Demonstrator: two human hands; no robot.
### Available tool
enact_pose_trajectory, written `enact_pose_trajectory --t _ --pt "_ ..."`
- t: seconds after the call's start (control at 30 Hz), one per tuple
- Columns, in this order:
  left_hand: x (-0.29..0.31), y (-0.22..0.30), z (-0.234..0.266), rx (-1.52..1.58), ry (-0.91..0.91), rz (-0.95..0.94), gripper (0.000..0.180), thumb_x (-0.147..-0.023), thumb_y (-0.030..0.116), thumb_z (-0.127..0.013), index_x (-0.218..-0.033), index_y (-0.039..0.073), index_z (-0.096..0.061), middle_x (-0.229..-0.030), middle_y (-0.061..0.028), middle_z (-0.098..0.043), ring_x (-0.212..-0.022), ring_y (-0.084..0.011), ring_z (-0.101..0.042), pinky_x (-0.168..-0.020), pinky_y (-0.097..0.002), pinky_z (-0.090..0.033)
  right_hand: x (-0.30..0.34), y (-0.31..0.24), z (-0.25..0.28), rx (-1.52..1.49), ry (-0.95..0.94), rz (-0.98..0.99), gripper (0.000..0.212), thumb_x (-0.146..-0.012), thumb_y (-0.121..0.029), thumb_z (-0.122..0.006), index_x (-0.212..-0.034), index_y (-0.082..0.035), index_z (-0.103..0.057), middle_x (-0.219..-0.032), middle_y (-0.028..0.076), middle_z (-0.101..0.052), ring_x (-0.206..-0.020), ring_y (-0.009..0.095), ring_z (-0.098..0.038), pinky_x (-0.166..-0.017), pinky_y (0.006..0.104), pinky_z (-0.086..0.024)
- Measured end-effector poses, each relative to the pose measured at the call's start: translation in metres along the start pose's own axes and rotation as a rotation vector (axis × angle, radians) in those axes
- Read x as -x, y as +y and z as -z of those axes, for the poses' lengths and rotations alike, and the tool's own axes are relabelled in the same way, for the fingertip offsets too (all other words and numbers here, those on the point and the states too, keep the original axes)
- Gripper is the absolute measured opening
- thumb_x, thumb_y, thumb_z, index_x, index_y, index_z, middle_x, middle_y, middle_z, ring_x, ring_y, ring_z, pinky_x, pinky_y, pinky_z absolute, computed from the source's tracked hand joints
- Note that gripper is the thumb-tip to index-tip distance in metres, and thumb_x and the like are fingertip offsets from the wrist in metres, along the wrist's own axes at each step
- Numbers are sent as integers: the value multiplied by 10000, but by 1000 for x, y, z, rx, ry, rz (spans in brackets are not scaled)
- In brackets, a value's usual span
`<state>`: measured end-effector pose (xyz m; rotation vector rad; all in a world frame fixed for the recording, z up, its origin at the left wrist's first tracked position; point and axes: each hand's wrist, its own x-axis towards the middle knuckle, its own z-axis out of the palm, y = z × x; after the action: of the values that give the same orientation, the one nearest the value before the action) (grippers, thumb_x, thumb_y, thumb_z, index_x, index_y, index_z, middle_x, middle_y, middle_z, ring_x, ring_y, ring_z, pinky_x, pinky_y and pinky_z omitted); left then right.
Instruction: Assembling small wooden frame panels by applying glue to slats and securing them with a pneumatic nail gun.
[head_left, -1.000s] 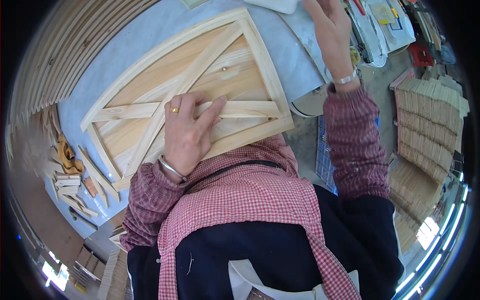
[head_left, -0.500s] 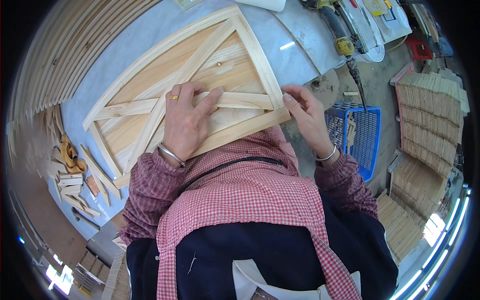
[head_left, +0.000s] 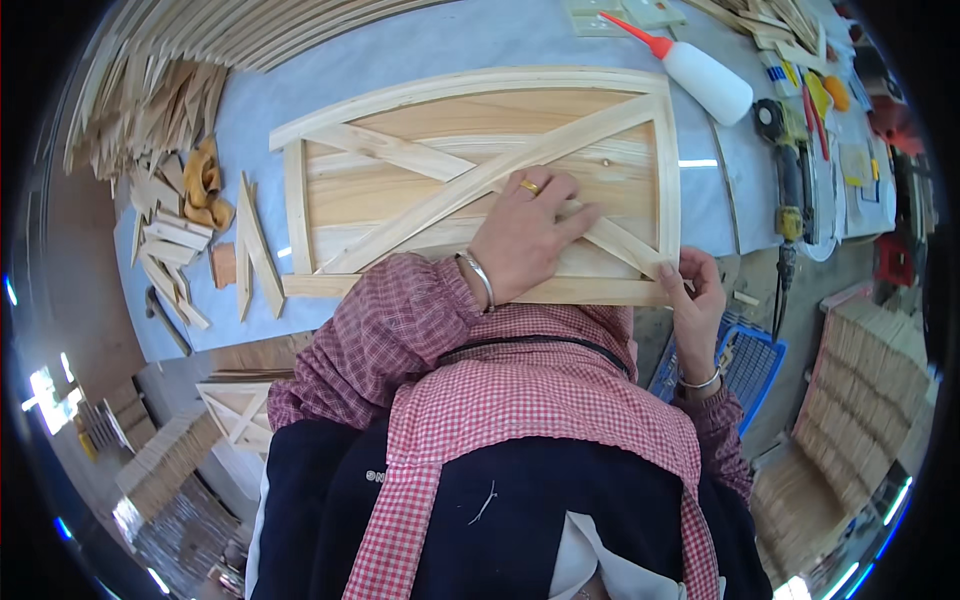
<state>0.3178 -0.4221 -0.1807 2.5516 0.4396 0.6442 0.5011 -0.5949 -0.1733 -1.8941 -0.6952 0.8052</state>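
Note:
A pale wooden panel (head_left: 460, 105) with a curved top rail and crossed braces lies on the table, its straight lower rail against my apron. My left hand (head_left: 525, 235) rests over the middle of the panel, its fingers bent and pressing at the short right brace near the crossing. What lies beneath those fingers is hidden. At the panel's lower right corner my right hand (head_left: 693, 290) pinches the frame, thumb on top and the other fingers curled around the outer edge.
A white glue bottle (head_left: 708, 82) with a red nozzle lies beyond the panel. Offcuts (head_left: 180, 240) and long strips (head_left: 250, 35) are at the left. A power drill (head_left: 788, 190) lies at the right, above a blue basket (head_left: 750, 365). Stacked wood pieces (head_left: 850, 370) stand farther right.
The panel has swung clockwise in view and now lies nearly level, farther right. Both hands have stayed on it. The whole view has shifted too, bringing the glue bottle fully into sight.

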Motion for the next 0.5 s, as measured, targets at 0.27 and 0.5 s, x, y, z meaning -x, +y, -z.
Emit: enact_pose_trajectory --t 0.27,0.5 --pt "7 5 4 -17 -20 37 452 -646 54 -606 -1096 92 -601 -970 -112 -504 -929 -286 -474 -846 -417 -397 -3 3 -2 -8 -13 -7 339 -834 -202 -686 -1053 8 -533 -869 27 -590 -766 77 -529 -681 205 -430" --pt "11 -2 -5 36 -31 17 414 -660 86 -593 -1072 46 -590 -1000 -100 -480 -981 -292 -439 -899 -415 -374 -3 -3 -3 -12 -18 -32 340 -830 -211 -694 -1037 3 -529 -861 20 -579 -747 70 -521 -672 198 -424"
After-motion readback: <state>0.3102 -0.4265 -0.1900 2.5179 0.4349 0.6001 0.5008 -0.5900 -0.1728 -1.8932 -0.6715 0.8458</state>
